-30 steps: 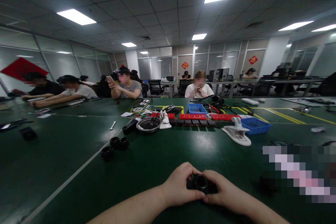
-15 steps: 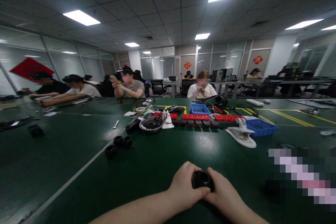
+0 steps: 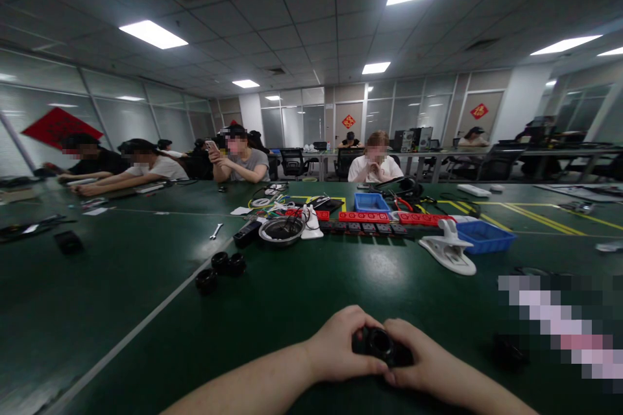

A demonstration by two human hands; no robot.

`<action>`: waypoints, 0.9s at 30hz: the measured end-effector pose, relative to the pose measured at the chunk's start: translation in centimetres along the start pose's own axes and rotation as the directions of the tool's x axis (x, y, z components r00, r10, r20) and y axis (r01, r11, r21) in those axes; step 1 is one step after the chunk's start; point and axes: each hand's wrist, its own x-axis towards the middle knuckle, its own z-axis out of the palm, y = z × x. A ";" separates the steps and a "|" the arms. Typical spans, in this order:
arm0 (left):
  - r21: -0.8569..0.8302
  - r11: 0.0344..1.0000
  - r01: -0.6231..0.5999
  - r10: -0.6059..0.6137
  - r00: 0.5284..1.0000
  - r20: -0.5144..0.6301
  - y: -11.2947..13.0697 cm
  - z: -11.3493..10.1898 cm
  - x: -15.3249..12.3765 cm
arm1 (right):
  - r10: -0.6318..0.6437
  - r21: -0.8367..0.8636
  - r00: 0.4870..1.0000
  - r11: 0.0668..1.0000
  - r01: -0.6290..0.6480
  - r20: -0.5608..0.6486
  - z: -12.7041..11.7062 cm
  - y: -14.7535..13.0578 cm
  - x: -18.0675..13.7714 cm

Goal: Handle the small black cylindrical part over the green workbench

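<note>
Between my hands, low over the near part of the green table, is a glossy black round part (image 3: 381, 342) with a hole in its top. My left hand (image 3: 335, 345) closes on its left side, thumb along the near edge. My right hand (image 3: 424, 356) grips the right side, fingers curled around it and thumb close to the left thumb. The part's underside is hidden by the fingers. Several similar black round parts (image 3: 221, 264) are grouped ahead to the left. Another dark object (image 3: 509, 350), hard to make out, lies to the right.
Across the table (image 3: 302, 298) are a metal bowl (image 3: 281, 231), a white clip-like stand (image 3: 448, 248), a blue tray (image 3: 484, 237), red strips (image 3: 363, 216), cables and a wrench (image 3: 216, 231). A person (image 3: 374, 159) sits opposite; others sit to the left.
My right hand has shifted right and the hands are slightly farther apart at the knuckles. More of the black part shows, and it looks turned a little.
</note>
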 end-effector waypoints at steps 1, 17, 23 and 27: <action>-0.004 1.000 -0.002 0.002 1.000 0.003 -0.1 0.1 0.0 | -0.001 0.013 1.000 1.000 0.001 0.016 -0.1 -0.1 0.0; -0.022 1.000 -0.002 0.001 0.999 -0.042 -0.2 0.5 0.1 | 0.083 0.068 0.996 0.994 -0.084 0.005 0.2 0.4 0.2; -0.071 0.997 0.016 -0.019 0.999 -0.046 -0.2 0.7 0.1 | 0.100 0.060 0.994 0.993 -0.098 -0.034 0.5 0.6 0.4; -0.054 0.996 0.067 -0.072 0.993 -0.089 0.0 0.8 0.1 | 0.128 -0.010 0.987 0.991 -0.130 -0.100 1.1 0.6 0.5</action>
